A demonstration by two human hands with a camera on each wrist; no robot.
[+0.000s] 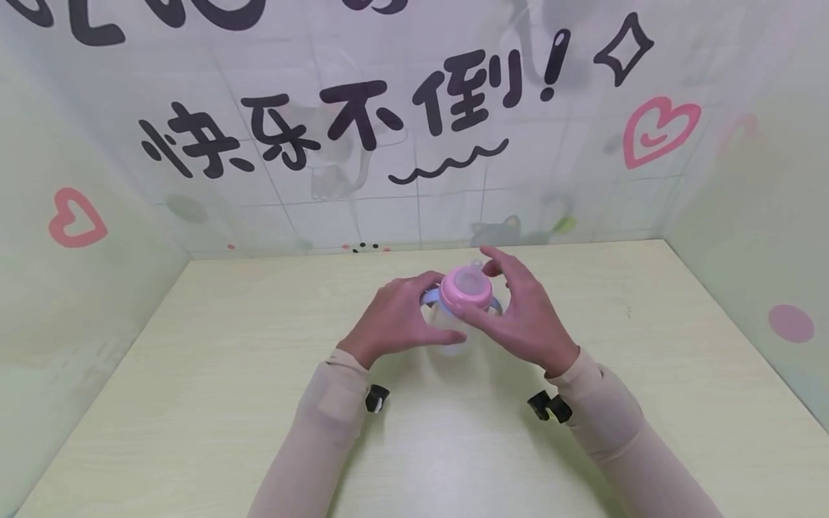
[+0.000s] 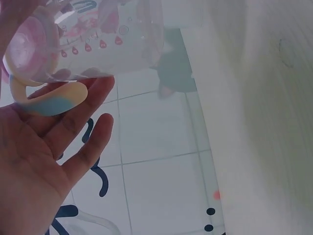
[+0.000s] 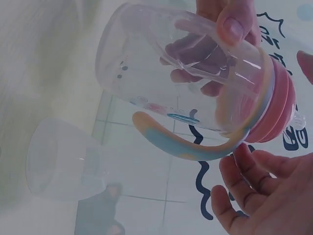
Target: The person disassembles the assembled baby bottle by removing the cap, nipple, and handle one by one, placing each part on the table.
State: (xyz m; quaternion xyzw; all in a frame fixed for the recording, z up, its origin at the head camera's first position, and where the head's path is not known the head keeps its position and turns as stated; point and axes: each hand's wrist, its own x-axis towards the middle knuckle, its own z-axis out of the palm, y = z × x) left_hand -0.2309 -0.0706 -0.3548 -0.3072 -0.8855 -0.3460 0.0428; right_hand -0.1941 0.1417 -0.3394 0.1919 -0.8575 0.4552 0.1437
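A clear baby bottle (image 1: 451,320) with a pink collar (image 1: 457,288), a spout on top and blue-and-yellow side handles (image 3: 181,149) is held upright over the table. My left hand (image 1: 404,316) grips its body, thumb across the near side; the fingers show through the clear wall in the right wrist view. Around the collar from the right curves my right hand (image 1: 527,309), its fingers relaxed and spread. In the right wrist view its fingertips are right by the collar and handle, and its thumb stands off beside the spout.
A translucent dome-shaped cap (image 3: 66,161) stands on the pale wooden table (image 1: 227,388) beyond the bottle; in the head view it is hidden. White printed panels (image 1: 363,216) close off the table's back and both sides.
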